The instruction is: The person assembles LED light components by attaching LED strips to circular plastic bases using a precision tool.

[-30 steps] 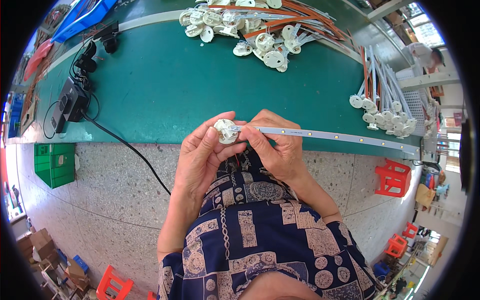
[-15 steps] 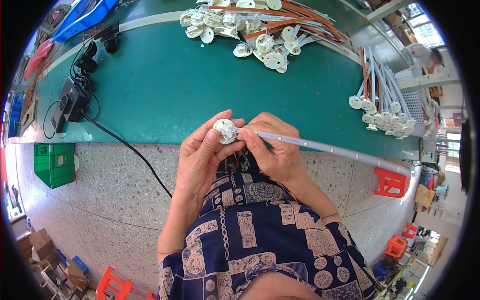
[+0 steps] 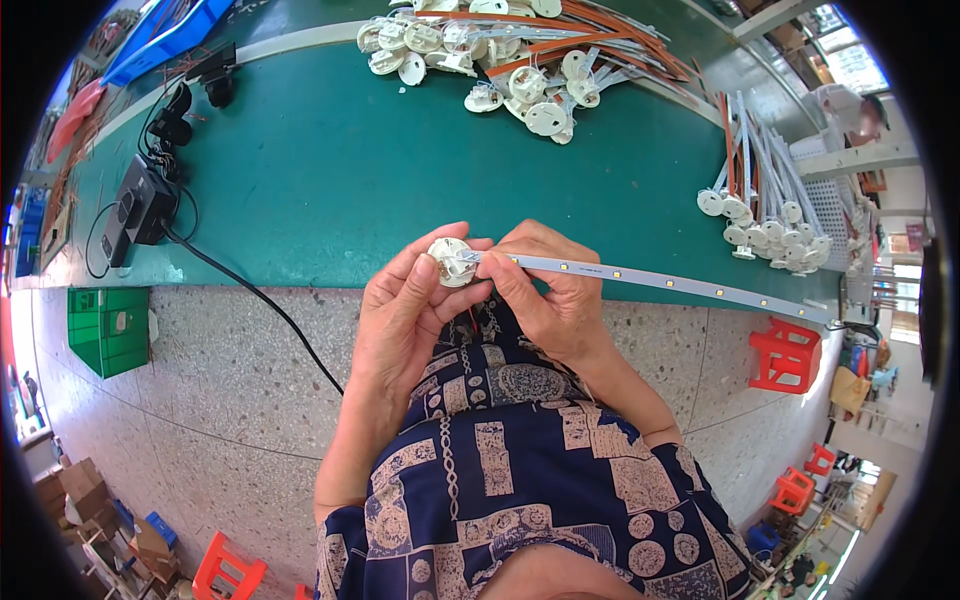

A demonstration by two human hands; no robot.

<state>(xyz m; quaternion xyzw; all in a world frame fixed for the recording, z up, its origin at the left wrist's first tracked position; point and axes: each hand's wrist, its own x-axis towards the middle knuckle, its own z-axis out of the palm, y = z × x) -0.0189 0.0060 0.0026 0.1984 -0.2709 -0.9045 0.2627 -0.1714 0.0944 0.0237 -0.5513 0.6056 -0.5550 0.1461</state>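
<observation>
LED strip [image 3: 668, 283]: right end swung toward far side. Left hand [image 3: 400, 298] grips round white cap [image 3: 449, 257]; right hand [image 3: 552, 298] pinches strip near cap.

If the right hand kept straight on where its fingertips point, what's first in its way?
The right hand, pinching the light strip, would probably meet the white round cap held in the left hand. The left fingers look nearly as close; depth is unclear.
</observation>
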